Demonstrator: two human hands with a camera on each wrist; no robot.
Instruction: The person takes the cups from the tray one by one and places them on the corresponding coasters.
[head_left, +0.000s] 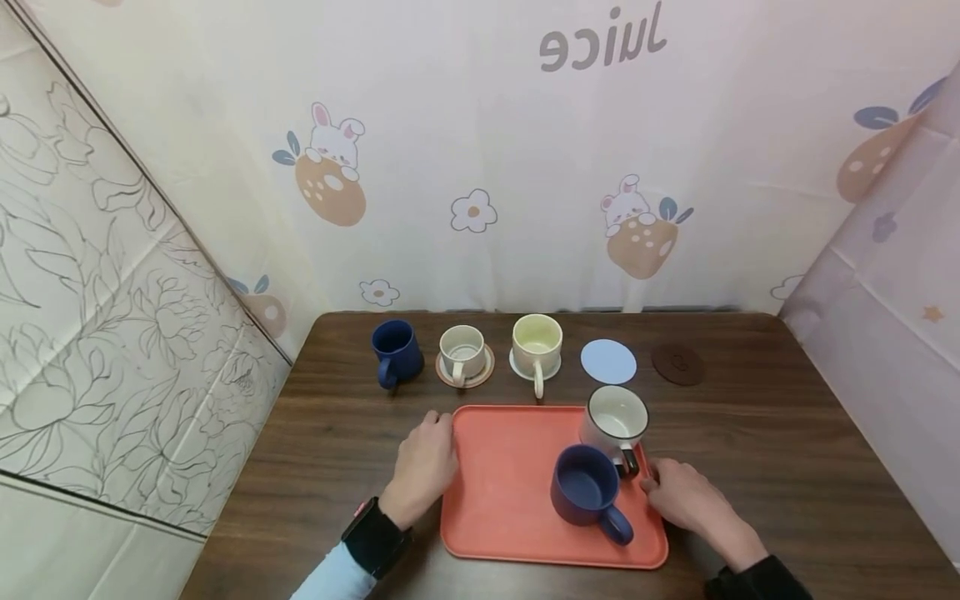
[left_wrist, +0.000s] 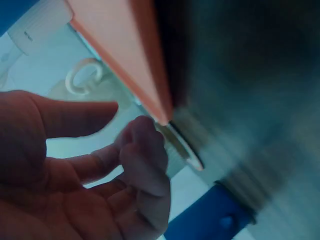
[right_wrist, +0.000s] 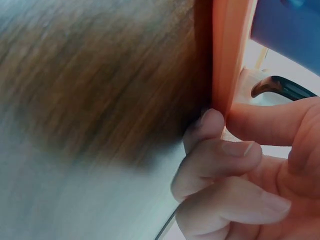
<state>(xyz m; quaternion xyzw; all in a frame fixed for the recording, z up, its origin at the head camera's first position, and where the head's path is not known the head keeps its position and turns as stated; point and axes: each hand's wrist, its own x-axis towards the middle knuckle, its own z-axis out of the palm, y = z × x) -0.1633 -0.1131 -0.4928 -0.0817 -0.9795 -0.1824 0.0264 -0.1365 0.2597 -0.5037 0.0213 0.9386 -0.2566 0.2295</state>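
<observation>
Both hands sit at the orange tray [head_left: 502,492] on the table: right hand [head_left: 686,498] pinches its rim, left hand [head_left: 423,467] hovers loosely curled, so grip evenly, keeping mugs level.

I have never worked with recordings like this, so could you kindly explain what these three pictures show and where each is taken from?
No machine here: a person works with bare hands. The large picture comes from a head camera, the two blurry ones from wrist cameras. On the wooden table lies an orange tray carrying a dark blue mug and a white mug. Behind stand three more mugs and some coasters. The left hand rests at the tray's left edge; the right hand pinches its right rim, thumb above and fingers beneath.
</observation>
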